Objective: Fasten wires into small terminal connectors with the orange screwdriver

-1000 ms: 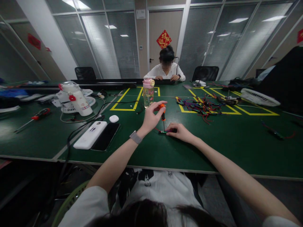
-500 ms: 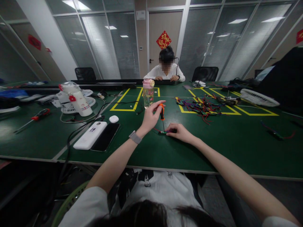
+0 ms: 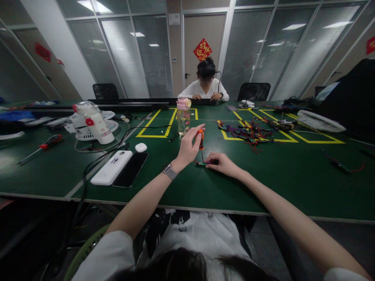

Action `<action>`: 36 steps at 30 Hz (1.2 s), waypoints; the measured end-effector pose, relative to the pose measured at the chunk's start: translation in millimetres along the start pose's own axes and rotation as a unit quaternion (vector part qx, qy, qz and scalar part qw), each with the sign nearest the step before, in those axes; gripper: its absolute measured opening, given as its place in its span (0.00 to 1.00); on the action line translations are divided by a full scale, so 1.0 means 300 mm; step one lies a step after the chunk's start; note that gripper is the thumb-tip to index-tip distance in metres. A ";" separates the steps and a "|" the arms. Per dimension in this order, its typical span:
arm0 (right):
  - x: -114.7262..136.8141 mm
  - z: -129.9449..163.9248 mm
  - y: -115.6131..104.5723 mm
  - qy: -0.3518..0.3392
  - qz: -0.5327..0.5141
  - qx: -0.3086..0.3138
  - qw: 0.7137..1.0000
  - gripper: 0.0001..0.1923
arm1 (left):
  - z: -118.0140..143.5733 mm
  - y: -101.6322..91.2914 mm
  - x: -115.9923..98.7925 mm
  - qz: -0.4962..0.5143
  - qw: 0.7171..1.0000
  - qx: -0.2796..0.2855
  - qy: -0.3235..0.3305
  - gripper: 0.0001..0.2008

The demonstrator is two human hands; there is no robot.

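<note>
- Orange marks the handle of a small screwdriver [image 3: 200, 141], which stands upright just above the middle of the frame with its thin shaft pointing down.
- The left hand [image 3: 189, 147] pinches that handle between thumb and fingertips, its wrist wearing a watch [image 3: 169, 171].
- The shaft's tip meets a small circuit board [image 3: 201, 164] that lies flat on the green surface [image 3: 263, 183], right at the centre of the frame.
- The right hand [image 3: 222, 163] lies low on the surface just right of the board, fingers pressed together and down on the board's right end (whether anything is gripped under them cannot be told).
- Left of centre lie a white power bank [image 3: 111, 167] and a dark phone [image 3: 131, 169], side by side and touching, with a small white case [image 3: 141, 147] just behind them.
- A clear water bottle [image 3: 183, 116] with a pink lid stands just behind the left hand, inside a yellow taped rectangle [image 3: 152, 128].
- A tangle of boards and coloured wires [image 3: 247, 133] sits to the right of the bottle, well apart from both hands.
- At the upper left of the frame stands a white fan motor unit [image 3: 93, 121], and further left lies a red-handled screwdriver [image 3: 43, 145].
- A white fan grille [image 3: 320, 121] rests at the far right.
- Another person [image 3: 206, 84] in a white shirt sits at the far side, upper centre, hands on the surface there.
</note>
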State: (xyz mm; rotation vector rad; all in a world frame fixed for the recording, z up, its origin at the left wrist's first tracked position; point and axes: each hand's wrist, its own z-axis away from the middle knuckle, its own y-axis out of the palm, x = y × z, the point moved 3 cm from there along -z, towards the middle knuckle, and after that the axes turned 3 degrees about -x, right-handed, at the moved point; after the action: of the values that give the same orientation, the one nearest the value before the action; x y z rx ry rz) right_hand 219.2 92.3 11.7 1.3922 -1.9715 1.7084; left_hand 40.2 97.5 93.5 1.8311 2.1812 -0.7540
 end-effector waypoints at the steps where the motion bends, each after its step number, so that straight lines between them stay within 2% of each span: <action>1: 0.001 0.000 0.000 0.001 0.000 -0.002 1.000 0.07 | 0.000 0.000 -0.004 -0.002 1.000 -0.003 0.001 0.14; 4: 0.004 -0.001 0.000 0.000 -0.001 -0.002 1.000 0.07 | -0.003 -0.008 -0.009 -0.027 0.999 -0.023 0.006 0.09; 7: 0.005 0.000 0.001 0.000 -0.003 -0.002 1.000 0.07 | -0.007 -0.017 -0.004 -0.043 0.998 -0.033 0.005 0.09; 12: 0.004 0.005 0.002 0.006 0.006 -0.006 1.000 0.08 | -0.008 -0.012 0.014 -0.002 1.000 0.007 -0.021 0.17; 16: 0.009 0.006 0.003 0.012 0.013 -0.006 1.000 0.08 | -0.006 -0.004 0.015 0.025 0.999 0.018 -0.039 0.17; 21: 0.011 0.004 0.002 0.009 0.006 -0.006 1.000 0.07 | -0.004 -0.011 -0.005 -0.042 0.999 -0.003 0.000 0.10; 24: 0.011 0.003 0.002 0.006 0.006 -0.006 1.000 0.07 | -0.002 -0.015 -0.014 -0.070 0.997 -0.003 0.024 0.10; 29: 0.011 0.003 0.002 0.002 0.008 -0.005 1.000 0.08 | 0.002 -0.004 -0.017 -0.020 0.999 0.027 0.014 0.17; 32: 0.012 0.003 0.002 0.002 0.011 -0.005 1.000 0.07 | 0.006 0.004 -0.018 -0.017 1.000 0.018 0.004 0.15; 36: 0.014 0.003 0.000 0.000 0.014 -0.005 1.000 0.07 | 0.010 0.006 -0.031 -0.042 0.999 -0.011 0.029 0.10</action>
State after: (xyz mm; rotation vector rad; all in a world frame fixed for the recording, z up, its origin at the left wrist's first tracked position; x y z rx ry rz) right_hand 217.2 89.2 14.1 1.3673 -2.0063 1.7089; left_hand 43.5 88.2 94.7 1.7828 2.3061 -0.6982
